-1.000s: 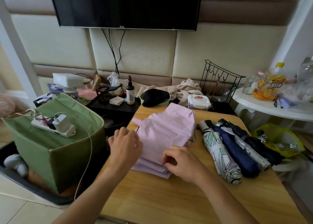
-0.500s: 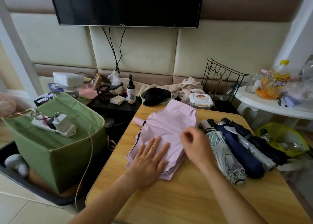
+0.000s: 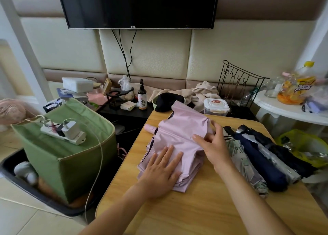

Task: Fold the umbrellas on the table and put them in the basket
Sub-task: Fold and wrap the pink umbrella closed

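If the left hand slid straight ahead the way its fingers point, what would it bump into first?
Probably the right hand, which pinches a fold of the pink umbrella just ahead of the flat left hand; depth is hard to judge.

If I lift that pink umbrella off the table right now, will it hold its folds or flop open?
Likely flops: the pink umbrella canopy lies in loose, unstrapped pleats, kept flat only by the left hand pressing and the right hand pinching a fold. Its thin fabric looks light and probably slippery. The handle end seems stiffer.
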The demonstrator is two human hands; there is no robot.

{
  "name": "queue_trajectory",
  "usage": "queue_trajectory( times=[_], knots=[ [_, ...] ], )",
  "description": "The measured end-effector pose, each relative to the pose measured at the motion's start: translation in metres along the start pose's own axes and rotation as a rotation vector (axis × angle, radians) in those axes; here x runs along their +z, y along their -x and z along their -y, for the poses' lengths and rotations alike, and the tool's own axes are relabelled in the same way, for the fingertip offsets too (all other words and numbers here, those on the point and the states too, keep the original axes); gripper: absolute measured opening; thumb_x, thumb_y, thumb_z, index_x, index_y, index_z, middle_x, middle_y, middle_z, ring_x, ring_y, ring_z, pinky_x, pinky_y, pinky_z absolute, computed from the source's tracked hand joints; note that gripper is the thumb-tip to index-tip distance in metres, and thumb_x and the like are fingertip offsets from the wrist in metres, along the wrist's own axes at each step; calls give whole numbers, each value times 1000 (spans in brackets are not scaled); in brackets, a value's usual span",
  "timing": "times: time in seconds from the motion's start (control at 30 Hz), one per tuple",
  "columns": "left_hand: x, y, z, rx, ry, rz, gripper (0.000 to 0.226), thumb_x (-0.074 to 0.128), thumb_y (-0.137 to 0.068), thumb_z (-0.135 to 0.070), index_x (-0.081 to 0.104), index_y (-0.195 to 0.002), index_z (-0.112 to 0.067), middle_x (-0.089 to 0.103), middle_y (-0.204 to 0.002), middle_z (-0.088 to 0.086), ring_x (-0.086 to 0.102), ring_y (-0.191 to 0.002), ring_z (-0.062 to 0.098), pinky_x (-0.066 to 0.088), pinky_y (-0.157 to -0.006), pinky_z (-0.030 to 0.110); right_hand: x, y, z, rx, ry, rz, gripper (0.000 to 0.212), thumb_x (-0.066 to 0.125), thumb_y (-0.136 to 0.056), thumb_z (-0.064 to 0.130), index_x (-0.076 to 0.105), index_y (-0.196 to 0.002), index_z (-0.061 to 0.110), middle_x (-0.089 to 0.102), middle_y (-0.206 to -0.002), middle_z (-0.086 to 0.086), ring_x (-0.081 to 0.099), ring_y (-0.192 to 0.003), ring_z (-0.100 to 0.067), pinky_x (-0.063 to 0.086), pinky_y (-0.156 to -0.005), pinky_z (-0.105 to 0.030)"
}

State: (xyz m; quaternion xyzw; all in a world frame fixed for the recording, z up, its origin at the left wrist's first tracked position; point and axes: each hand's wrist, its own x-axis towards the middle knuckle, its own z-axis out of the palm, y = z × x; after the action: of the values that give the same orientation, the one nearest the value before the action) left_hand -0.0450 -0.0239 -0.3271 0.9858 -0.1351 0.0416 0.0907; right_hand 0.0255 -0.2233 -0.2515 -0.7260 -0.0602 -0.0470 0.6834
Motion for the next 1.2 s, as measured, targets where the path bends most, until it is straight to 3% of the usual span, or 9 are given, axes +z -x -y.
queue_trajectory(
  times=[0.1,0.23,0.43,0.5,0.63,0.73,0.9,1.03,1.2],
  knots=[
    [-3,-2,4,-16,123,36,62,27,-104,-59,-4,-158,-53,-23,-165,-18,-26,-151,4,-11,-126,35,-1,4,0,-195,226,39,61,78,-90,17,50,-139,39,65,-129,13,67,-108,-6,57,-86,-28],
    [-12,-4,11,-34,372,8,59,46,-103,-51,22,-158,-48,0,-166,-24,-8,-154,-2,-5,-126,29,-1,18,5,-353,423,-15,9,74,-92,17,75,-95,25,72,-86,12,65,-81,-2,50,-68,-20],
    [-15,-4,13,-62,460,-8,58,49,-104,-45,29,-158,-37,13,-167,-20,3,-154,-1,7,-127,34,2,29,10,-78,213,-55,60,79,-88,13,36,-129,24,72,-86,2,65,-71,4,44,-60,-9],
    [-15,-4,13,-47,416,-11,59,48,-104,-48,27,-158,-38,11,-167,-20,3,-154,0,5,-126,31,1,29,12,20,84,25,47,77,-91,17,51,-130,24,75,-99,7,71,-85,1,49,-66,-11],
    [-20,-3,11,-25,432,-39,58,52,-103,-43,31,-157,-36,21,-164,-19,11,-154,3,11,-125,28,0,31,9,-55,243,39,10,76,-92,24,72,-101,24,76,-82,8,69,-76,0,49,-64,-16],
    [-29,-4,8,-175,855,-192,38,58,-98,-27,53,-135,-35,58,-136,-17,50,-133,12,42,-109,34,0,34,1,-179,481,47,12,75,-91,20,69,-85,28,70,-72,11,66,-69,-7,50,-61,-33],
    [-60,-8,10,-517,1464,-467,28,58,-103,-22,46,-128,-19,67,-116,8,72,-99,21,58,-90,39,-7,35,0,-292,646,218,13,74,-91,20,64,-95,28,64,-73,10,61,-73,-5,46,-63,-25],
    [-72,-5,22,-465,1429,-408,27,70,-96,-22,64,-121,-25,73,-111,-1,71,-105,16,57,-92,35,-15,34,-3,-317,741,329,35,75,-91,28,49,-113,33,64,-80,23,61,-78,-2,49,-69,-26],
    [-79,-3,25,-332,1191,-435,11,73,-94,-29,73,-95,-18,67,-89,-3,62,-83,5,46,-74,20,-17,36,-3,-419,895,329,39,66,-94,31,38,-120,37,70,-89,16,68,-87,-13,55,-71,-42]
  ],
)
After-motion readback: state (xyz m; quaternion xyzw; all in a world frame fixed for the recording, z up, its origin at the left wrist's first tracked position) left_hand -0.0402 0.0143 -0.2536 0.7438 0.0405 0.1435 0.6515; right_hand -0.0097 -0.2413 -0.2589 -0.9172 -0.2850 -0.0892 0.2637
